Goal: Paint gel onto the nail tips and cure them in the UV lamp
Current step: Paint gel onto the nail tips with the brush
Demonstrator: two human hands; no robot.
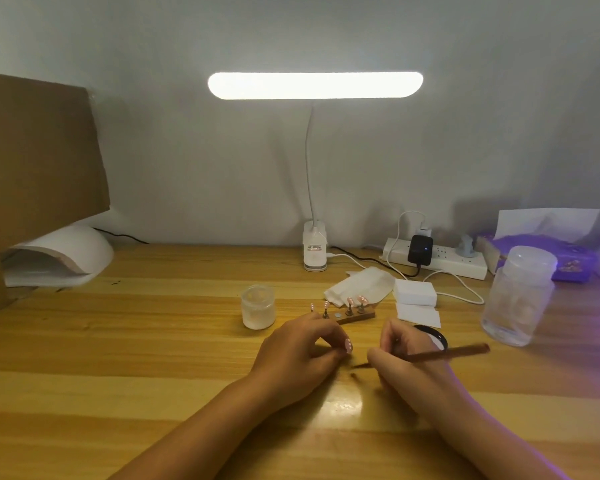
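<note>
1. Upper left of the frame: a brown cardboard sheet point(39, 161) leans over the white domed UV lamp point(84, 251). The lamp sits at the back left of the wooden table point(136, 341), well apart from the hands.
2. Left of centre, a small frosted jar point(258, 306) stands just beside the action.
3. Top centre, the desk lamp point(315, 85) is lit, a long white bar on a thin neck, with its base at the back of the table.
4. Just right of the jar is a wooden stand point(355, 315), with pink-and-white nail tips point(350, 301) upright on its pegs.
5. Lower centre, the left hand point(298, 355) rests on the table with its fingers curled in. Thumb and forefinger pinch a single nail tip point(348, 345), held just in front of the stand.
6. Right beside it, the right hand point(406, 358) is curled round a brush point(447, 353). The handle is blurred and sticks out to the right. The fine end points left, near the pinched tip and a little below it.
7. Behind that hand a black-rimmed pot point(433, 336) peeks out, partly hidden.
8. Further back lie white pads point(415, 292) and a power strip point(440, 261).
9. Far right, a clear bottle point(516, 299) stands in front of a purple tissue pack point(551, 258).
</note>
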